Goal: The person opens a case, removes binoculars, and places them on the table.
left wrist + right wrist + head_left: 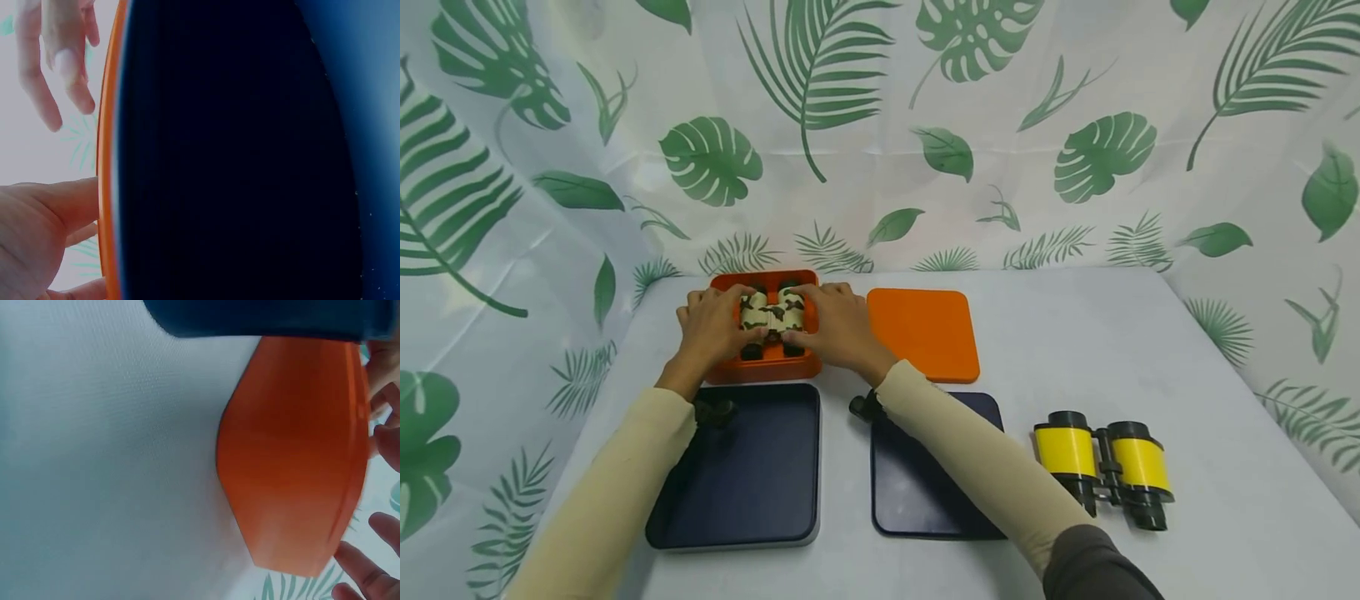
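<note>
A pair of camouflage-patterned binoculars (772, 315) sits inside an orange box (765, 372) at the back left of the table. My left hand (711, 329) holds its left barrel between thumb and fingers. On the opposite barrel, my right hand (841, 327) has its thumb and index finger at the two ends. Both palms are over the box's side walls. In the left wrist view, the binoculars are hidden behind the dark tray's wall; the right wrist view shows the orange box's outer side with fingertips beyond its rim.
Nearer stands a dark blue tray (737, 492), with a dark object (718, 412) partly under the left sleeve. A flat orange lid (922, 333) lies right of the box. Under my right forearm are a dark blue lid (917, 500) and a small black cylinder (861, 407). Yellow-black binoculars (1101, 462) lie at right.
</note>
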The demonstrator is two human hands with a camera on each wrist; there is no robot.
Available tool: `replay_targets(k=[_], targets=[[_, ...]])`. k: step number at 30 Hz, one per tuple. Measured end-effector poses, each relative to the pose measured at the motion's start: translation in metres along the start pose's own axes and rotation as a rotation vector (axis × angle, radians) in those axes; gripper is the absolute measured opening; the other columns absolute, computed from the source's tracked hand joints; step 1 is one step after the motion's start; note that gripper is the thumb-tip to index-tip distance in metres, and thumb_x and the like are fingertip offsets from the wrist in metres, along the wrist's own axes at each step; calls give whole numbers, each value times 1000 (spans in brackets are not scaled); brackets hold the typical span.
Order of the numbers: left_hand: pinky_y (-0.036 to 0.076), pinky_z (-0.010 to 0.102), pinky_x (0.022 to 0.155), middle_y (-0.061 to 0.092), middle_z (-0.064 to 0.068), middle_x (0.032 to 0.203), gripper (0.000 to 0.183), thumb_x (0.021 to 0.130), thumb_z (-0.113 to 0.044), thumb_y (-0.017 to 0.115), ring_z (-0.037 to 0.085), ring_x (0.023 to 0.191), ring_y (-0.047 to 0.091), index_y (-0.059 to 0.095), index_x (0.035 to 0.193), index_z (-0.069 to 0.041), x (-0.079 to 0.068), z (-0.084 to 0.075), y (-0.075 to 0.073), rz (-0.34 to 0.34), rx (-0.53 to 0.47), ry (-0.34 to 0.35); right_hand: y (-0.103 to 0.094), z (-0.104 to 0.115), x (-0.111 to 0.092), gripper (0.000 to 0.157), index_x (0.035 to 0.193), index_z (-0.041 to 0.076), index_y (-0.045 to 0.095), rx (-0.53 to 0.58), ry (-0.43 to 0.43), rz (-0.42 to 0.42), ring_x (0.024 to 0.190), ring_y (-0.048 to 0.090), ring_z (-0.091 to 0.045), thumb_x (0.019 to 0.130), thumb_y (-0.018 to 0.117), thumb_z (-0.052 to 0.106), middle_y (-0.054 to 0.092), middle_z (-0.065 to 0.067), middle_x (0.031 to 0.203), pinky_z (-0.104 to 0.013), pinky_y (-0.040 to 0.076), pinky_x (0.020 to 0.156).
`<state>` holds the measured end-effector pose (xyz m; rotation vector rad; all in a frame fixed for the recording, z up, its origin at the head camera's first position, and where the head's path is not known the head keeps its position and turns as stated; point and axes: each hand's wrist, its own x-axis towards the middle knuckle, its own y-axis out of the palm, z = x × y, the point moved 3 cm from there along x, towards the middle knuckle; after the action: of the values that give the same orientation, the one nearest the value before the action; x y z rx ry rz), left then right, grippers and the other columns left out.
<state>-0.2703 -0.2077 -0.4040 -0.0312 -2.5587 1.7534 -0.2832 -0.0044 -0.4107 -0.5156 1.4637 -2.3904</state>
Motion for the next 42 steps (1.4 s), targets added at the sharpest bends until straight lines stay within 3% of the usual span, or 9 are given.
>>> replay_targets(k=[9,18,26,32,42], targets=[[21,74,113,46,34,153,71,98,-40,77,60,150,23,47,159,-19,3,5,4,35,-28,-2,18,4,14,76,159,34,47,-62,28,29,159,28,-32,94,76,58,55,-5,154,-54,21,130],[18,76,116,50,29,154,67,101,-36,75,63,154,14,47,160,-24,5,6,9,104,-26,6,21,9,21,70,157,33,51,-115,43,67,160,25,-34,95,76,54,56,-7,153,-53,15,132],[6,78,120,48,23,162,64,102,-34,73,64,158,0,48,160,-24,7,8,12,149,-39,2,21,14,24,63,155,35,52,-197,49,110,160,25,-35,99,71,54,58,-9,149,-53,16,132],[-8,79,121,51,26,159,65,102,-33,73,62,159,0,47,160,-25,5,10,11,152,-33,-17,25,17,30,64,157,36,50,-274,64,144,160,25,-35,100,69,55,59,-10,149,-55,10,134],[-12,81,119,59,24,152,63,99,-31,77,59,159,7,52,157,-23,3,12,10,119,-67,-14,29,19,32,64,158,39,48,-301,73,164,164,20,-38,100,68,56,61,-9,153,-60,2,134]])
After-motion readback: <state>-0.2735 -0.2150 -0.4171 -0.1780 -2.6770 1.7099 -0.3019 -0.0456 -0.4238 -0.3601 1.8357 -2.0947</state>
